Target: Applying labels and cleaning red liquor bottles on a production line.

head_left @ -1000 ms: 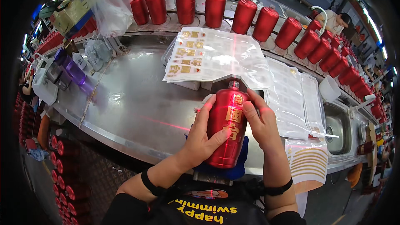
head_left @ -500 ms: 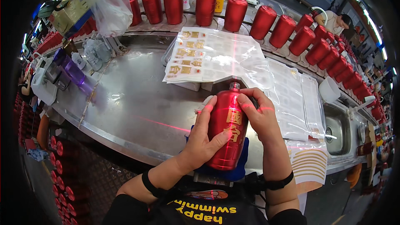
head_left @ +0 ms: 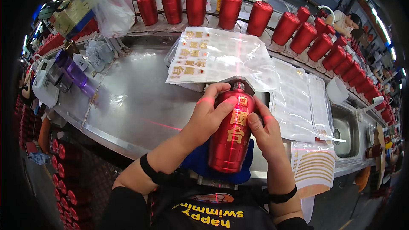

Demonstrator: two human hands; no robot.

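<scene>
A red metallic bottle [head_left: 226, 155] lies tilted in front of me, its clear neck pointing away and its base toward my body. Large gold characters [head_left: 237, 127] run down its face, with a smaller gold mark [head_left: 243, 101] above them. Around the upper left side curls my left hand [head_left: 208, 113], its thumb pressed on the bottle beside the small mark. My right hand [head_left: 266, 130] grips the right side, fingers partly hidden behind it. Under the bottle is a blue cloth [head_left: 197, 159], and a dark angular rest [head_left: 246, 83] stands behind the neck.
Clear sheets with gold stickers [head_left: 194, 55] lie beyond the bottle; more sheets [head_left: 294, 102] are to the right. Red bottles [head_left: 230, 10] line a curved track behind. A sink [head_left: 345, 130] and a sheet of gold strips [head_left: 315, 166] sit right, a purple container [head_left: 74, 71] left.
My left hand has slid up the bottle, its thumb moving from the lower characters to near the neck. A white scrap beside that hand is no longer visible. Bottles on the track shifted right.
</scene>
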